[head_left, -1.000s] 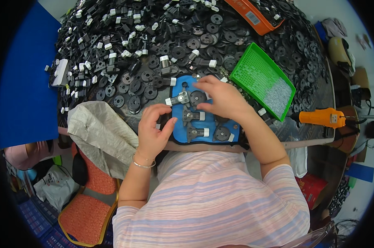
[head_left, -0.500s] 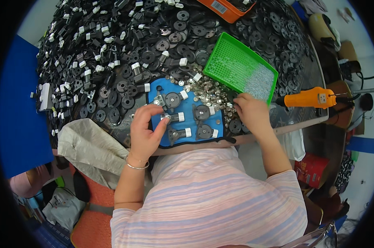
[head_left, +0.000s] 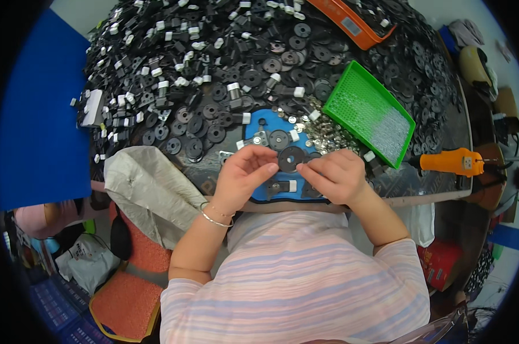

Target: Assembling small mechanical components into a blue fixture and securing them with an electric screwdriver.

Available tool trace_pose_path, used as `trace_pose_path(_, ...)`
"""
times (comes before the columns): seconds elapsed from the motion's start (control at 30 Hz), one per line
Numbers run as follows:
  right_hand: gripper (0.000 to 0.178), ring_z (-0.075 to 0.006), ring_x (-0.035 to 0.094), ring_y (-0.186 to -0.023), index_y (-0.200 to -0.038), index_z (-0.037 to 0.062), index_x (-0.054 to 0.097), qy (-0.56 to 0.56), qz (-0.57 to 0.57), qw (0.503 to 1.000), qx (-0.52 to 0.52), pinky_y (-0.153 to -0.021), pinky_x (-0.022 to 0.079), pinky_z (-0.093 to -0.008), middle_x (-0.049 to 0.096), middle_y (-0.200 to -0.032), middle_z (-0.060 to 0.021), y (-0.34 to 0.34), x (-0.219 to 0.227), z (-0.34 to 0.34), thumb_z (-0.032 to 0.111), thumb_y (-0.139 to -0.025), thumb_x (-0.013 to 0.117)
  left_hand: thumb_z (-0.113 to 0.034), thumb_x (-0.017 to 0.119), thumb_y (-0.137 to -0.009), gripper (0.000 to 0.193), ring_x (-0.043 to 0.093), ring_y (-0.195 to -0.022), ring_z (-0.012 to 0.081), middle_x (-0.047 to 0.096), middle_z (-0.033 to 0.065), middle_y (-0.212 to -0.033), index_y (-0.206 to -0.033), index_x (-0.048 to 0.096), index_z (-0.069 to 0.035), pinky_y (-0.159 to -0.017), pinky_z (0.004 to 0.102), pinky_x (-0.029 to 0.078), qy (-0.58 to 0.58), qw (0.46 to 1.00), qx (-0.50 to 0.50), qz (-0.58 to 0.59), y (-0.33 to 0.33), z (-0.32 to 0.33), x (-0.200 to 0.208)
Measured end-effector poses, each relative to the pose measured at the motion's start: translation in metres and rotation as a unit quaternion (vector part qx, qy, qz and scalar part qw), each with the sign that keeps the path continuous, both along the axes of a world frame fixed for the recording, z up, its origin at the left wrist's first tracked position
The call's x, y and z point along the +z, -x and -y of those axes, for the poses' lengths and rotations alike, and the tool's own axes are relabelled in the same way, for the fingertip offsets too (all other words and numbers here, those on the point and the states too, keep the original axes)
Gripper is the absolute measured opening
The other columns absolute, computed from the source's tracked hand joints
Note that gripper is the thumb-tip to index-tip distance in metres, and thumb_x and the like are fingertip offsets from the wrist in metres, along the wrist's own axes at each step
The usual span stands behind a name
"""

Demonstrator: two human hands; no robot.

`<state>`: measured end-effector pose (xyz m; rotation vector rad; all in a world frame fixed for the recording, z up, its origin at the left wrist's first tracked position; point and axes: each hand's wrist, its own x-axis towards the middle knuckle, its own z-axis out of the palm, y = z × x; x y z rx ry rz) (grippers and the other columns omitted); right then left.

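A black round disc (head_left: 291, 159) with a central hole is between my hands, above the blue mat (head_left: 263, 116). My right hand (head_left: 337, 176) pinches its right side between thumb and fingertips. At its left edge, the bent fingers and thumb of my left hand (head_left: 243, 176) close in; what lies beneath that hand is hidden. On the mat, a bracket with a disc and white end (head_left: 279, 139) lies beyond my fingers, and a bracket without a disc (head_left: 279, 188) lies nearer me. Other disc assemblies are partly covered by my right hand.
Small metal caps (head_left: 328, 136) are heaped beside a green perforated tray (head_left: 342, 86) of tiny clear-looking pieces. Black parts (head_left: 179, 46) pile up across the back. An orange bin (head_left: 345, 24) stands far right, and an orange-yellow power screwdriver (head_left: 451, 163) at right. Pale cloth (head_left: 150, 186) hangs at left.
My right hand has come left from beside the metal caps and tray to the mat, and a black disc is now between my hands. The whole view has shifted.
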<state>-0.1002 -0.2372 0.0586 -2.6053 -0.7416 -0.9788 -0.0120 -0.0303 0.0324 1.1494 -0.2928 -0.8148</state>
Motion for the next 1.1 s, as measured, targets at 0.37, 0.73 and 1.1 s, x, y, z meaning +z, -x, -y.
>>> trace_pose_path(0.37,0.017,-0.0142,0.055,-0.057,-0.082,0.0090,0.067,-0.094,-0.089,0.990,0.053,-0.047,0.041,-0.0273,0.061,-0.073,0.0002,-0.002,-0.021,-0.018,0.009,-0.065,0.071,0.005,0.055,-0.084,0.020,0.059,-0.079,0.0245,0.058,0.0101,-0.087,-0.097,0.068,-0.004,-0.072,0.0294,0.047,-0.250,0.889,0.076,0.377,-0.044,-0.021,-0.018)
trace_pose_path(0.73,0.022,-0.0161,0.053,-0.053,-0.080,0.0101,0.068,-0.117,-0.088,0.989,-0.005,-0.045,0.039,-0.0282,0.059,-0.071,-0.0008,0.020,-0.021,-0.003,0.004,-0.061,0.075,-0.002,0.065,-0.078,0.021,0.058,-0.087,0.0289,0.060,0.0114,-0.094,-0.099,0.067,-0.004,-0.074,0.0353,0.048,-0.309,0.793,0.030,0.525,-0.053,0.010,-0.021)
trace_pose_path(1.1,0.022,-0.0188,0.058,-0.059,-0.082,0.0113,0.067,-0.137,-0.098,0.985,-0.039,-0.049,0.045,-0.0305,0.060,-0.074,-0.0015,0.024,-0.019,0.007,0.004,-0.062,0.072,-0.012,0.083,-0.057,0.046,0.055,-0.092,0.0314,0.057,0.0107,-0.094,-0.096,0.063,-0.002,-0.081,0.0382,0.047,-0.362,0.808,0.034,0.462,-0.043,0.016,-0.021)
